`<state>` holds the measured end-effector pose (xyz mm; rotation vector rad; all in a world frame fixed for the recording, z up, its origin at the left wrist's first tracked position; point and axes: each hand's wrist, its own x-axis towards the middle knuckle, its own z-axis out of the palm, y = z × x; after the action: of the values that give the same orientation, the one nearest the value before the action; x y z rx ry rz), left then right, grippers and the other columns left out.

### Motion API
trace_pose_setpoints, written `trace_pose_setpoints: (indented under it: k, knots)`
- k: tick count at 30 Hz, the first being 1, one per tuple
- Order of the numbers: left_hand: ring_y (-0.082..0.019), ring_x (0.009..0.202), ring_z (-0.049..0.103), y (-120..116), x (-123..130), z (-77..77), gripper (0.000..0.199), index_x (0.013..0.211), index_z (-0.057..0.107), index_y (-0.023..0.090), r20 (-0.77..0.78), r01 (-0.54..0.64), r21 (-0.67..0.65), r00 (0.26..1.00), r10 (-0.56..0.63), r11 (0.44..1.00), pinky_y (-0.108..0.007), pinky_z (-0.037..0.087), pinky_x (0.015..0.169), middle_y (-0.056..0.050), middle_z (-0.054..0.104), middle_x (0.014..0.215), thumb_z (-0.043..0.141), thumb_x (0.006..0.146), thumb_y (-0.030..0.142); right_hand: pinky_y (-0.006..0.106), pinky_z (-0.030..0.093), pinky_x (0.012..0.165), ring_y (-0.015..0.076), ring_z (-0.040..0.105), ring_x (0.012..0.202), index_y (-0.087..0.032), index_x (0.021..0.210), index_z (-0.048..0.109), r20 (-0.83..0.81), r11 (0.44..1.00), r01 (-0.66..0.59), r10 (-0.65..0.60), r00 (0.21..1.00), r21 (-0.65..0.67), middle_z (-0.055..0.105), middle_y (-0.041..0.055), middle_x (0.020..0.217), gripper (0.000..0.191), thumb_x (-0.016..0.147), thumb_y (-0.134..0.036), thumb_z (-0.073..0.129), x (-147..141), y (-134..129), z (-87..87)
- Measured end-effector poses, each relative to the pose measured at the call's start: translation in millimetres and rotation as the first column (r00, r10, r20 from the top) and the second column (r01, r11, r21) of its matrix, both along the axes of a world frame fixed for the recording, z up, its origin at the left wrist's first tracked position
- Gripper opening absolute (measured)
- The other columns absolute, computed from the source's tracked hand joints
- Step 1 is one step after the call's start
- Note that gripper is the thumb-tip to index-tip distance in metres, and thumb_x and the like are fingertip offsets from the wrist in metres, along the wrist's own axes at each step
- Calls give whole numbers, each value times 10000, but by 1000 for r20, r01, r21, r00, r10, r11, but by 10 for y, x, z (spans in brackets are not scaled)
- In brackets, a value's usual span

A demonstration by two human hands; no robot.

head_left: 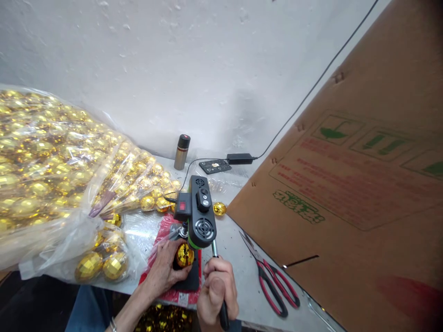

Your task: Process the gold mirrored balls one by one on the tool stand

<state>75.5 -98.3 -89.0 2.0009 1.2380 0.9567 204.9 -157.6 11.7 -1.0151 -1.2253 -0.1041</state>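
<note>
Left fingers (181, 275) hold 1 gold ball (184, 255), right fingers (218, 266) 1 lever (224, 317), near scissors (260, 263) and carton (332, 173).

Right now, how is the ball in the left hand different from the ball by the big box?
The held ball is in the left hand; no hand touches the loose ball. The held ball is nearer the camera; the loose ball lies farther back. Both are shiny, faceted gold.

Bag (41, 249) left of machine (199, 214), scissors (259, 261) right
</note>
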Motion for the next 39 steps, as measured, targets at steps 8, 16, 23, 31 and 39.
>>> trace_pose_setpoints:
  k: [8,16,23,31,39]
  knots:
    - [-363,1091,722,-10,47,-27,552,1320,733,252,-1,-17,-9,1000,17,1000,-524,574,984,-98,805,1173,823,775,240,260,452,651,115,556,661,-244,784,525,17,1000,-3,3,1000,-11,585,-44,779,387,1157,-233,422,9,3,2]
    - [-386,1145,730,8,66,3,588,1350,713,235,-1,5,-31,1000,-5,1000,-570,558,1042,-117,811,1224,812,771,229,286,439,652,127,547,639,-247,763,515,14,1000,11,-11,1000,26,578,-49,741,408,1162,-270,440,18,47,-9]
    - [-400,1180,728,22,66,60,575,1331,724,224,-2,23,-77,1000,-23,997,-593,547,1075,-128,808,1245,818,764,238,308,476,735,118,517,612,-239,728,489,-16,997,-29,31,999,73,557,-62,714,438,1163,-263,446,36,77,-30]
    - [-395,1175,719,16,85,58,586,1338,723,226,4,9,-86,1000,-9,996,-588,549,1066,-127,805,1234,822,761,252,297,433,647,125,479,598,-239,709,446,-83,998,-10,16,996,69,498,-54,696,462,1169,-275,424,-24,103,-38]
    - [-390,1164,714,18,96,-3,542,1332,735,246,6,22,-84,1000,-21,996,-603,542,1071,-130,804,1247,800,795,275,315,451,677,136,511,592,-241,688,488,-80,992,40,-31,996,117,533,-37,686,458,1145,-251,468,-51,146,-232]
